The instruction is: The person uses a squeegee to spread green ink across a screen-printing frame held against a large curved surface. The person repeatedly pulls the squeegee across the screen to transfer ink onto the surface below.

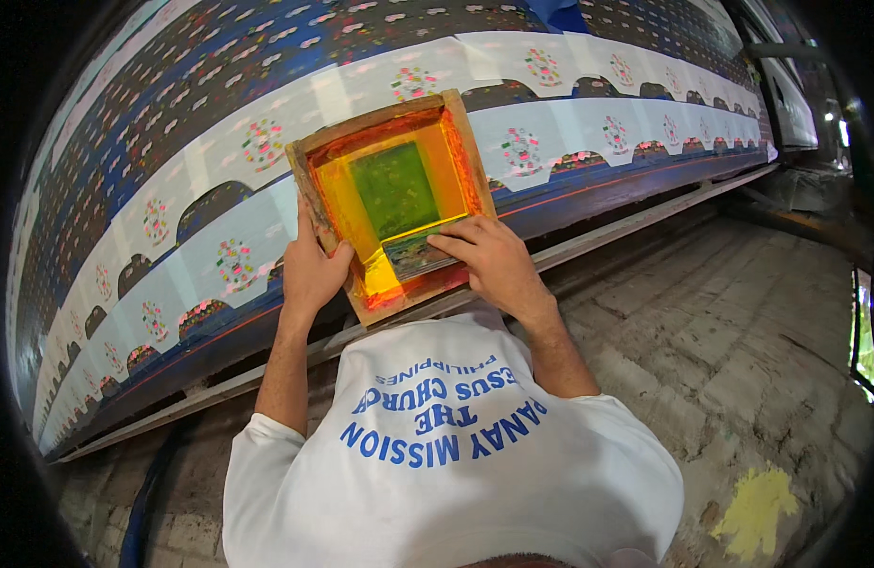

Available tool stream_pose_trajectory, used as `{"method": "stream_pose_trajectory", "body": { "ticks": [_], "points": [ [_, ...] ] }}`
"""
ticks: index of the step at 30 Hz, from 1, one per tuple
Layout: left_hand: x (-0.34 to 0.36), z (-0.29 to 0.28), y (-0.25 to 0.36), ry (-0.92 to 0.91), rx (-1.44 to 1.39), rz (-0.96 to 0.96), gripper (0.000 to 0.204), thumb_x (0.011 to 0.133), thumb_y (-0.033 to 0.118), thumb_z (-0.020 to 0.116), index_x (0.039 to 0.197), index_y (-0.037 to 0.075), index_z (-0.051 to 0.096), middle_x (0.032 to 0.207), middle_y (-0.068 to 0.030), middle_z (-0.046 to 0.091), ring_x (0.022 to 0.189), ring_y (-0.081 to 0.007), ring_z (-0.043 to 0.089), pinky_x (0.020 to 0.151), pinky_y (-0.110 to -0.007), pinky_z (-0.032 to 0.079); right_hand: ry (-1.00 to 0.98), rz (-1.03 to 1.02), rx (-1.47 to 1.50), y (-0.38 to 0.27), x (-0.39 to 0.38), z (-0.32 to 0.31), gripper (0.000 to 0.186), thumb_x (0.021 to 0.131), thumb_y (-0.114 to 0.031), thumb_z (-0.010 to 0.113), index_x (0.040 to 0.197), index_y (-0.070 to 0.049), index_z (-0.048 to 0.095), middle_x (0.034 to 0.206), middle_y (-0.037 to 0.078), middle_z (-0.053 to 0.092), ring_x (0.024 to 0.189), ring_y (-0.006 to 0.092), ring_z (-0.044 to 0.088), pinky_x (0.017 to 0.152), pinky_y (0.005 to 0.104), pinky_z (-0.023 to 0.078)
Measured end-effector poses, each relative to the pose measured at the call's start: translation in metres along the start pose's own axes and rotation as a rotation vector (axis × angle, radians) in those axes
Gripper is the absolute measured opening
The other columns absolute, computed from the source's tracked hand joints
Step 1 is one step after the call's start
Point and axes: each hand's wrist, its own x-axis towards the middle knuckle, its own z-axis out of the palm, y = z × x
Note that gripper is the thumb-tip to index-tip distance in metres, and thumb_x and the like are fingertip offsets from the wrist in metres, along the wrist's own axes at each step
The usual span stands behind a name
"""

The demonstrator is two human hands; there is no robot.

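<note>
Stretching from the left, one long table (pixel 267 57) bears two white strips, a far one (pixel 210 170) and a near one (pixel 191 276). Left of the frame, each shows at least three speckled motifs; the smallest, toward the end, are too small to count.

One left hand (pixel 314 273) grips the left side of one wooden frame (pixel 368 117), its thumb inward over the bar, its other fingers partly hidden along the outside. The frame, four bars around one yellow mesh, is tilted at the table's near edge; whether it touches the table, I cannot tell. One green square (pixel 395 189) shows in the mesh. Nearer, inside the frame, is one flat squeegee (pixel 413 254), held at its right end by the right hand (pixel 494 257), fingers bent close upon it.

One white shirt (pixel 560 473), with blue lettering, fills the near middle. Far off is one blue cloth (pixel 558 14). To the right, the near strip shows at least four more motifs. One rail (pixel 636 224) runs nearer, beside grey floor (pixel 645 331) with one yellow patch (pixel 754 511).
</note>
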Motion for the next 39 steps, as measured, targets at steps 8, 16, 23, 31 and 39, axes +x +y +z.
{"method": "stream_pose_trajectory", "body": {
  "ticks": [8,16,23,31,39],
  "points": [
    [0.044,0.114,0.098,-0.021,0.054,-0.071,0.108,0.088,0.023,0.076,0.176,-0.003,0.019,0.091,-0.0212,0.082,0.075,-0.0326,0.081,0.072,-0.042,0.064,0.039,0.033,-0.026,0.123,-0.030,-0.079,0.049,0.090,0.005,0.066,0.134,-0.011,0.080,0.132,0.008,0.076,0.127,0.0308,0.068,0.110,0.0457,0.057],
    [0.068,0.179,0.130,-0.005,-0.073,-0.019,0.102,0.089,0.017,0.076,0.175,-0.003,0.026,0.103,-0.0193,0.085,0.077,-0.0274,0.081,0.074,-0.039,0.065,0.046,0.043,-0.026,0.187,-0.056,-0.105,0.052,0.090,0.005,0.068,0.138,-0.012,0.078,0.136,0.009,0.074,0.129,0.0308,0.066,0.113,0.0451,0.056],
    [0.070,0.187,0.121,0.036,-0.157,0.043,0.099,0.089,0.009,0.075,0.173,-0.009,0.026,0.118,-0.0215,0.083,0.099,-0.0249,0.082,0.087,-0.037,0.065,-0.098,0.103,-0.057,0.189,-0.052,-0.103,0.052,0.093,-0.005,0.075,0.144,-0.015,0.076,0.137,0.008,0.073,0.130,0.0292,0.065,0.113,0.0452,0.054],
    [0.067,0.182,0.131,-0.022,-0.129,-0.021,0.098,0.090,0.010,0.074,0.173,-0.009,0.026,0.120,-0.0205,0.083,0.103,-0.0245,0.082,0.091,-0.037,0.064,-0.157,-0.049,-0.079,0.187,-0.042,-0.097,0.051,0.094,-0.012,0.075,0.145,-0.015,0.075,0.136,0.011,0.073,0.127,0.0301,0.066,0.108,0.0476,0.055],
    [0.062,0.175,0.139,-0.059,-0.138,-0.122,0.101,0.089,0.019,0.074,0.177,0.003,0.026,0.111,-0.0175,0.085,0.084,-0.0273,0.082,0.081,-0.038,0.066,-0.235,-0.186,0.009,0.214,-0.003,-0.116,0.043,0.092,-0.006,0.073,0.133,-0.018,0.082,0.120,0.010,0.078,0.118,0.0333,0.070,0.108,0.0477,0.055]
  ]
}}
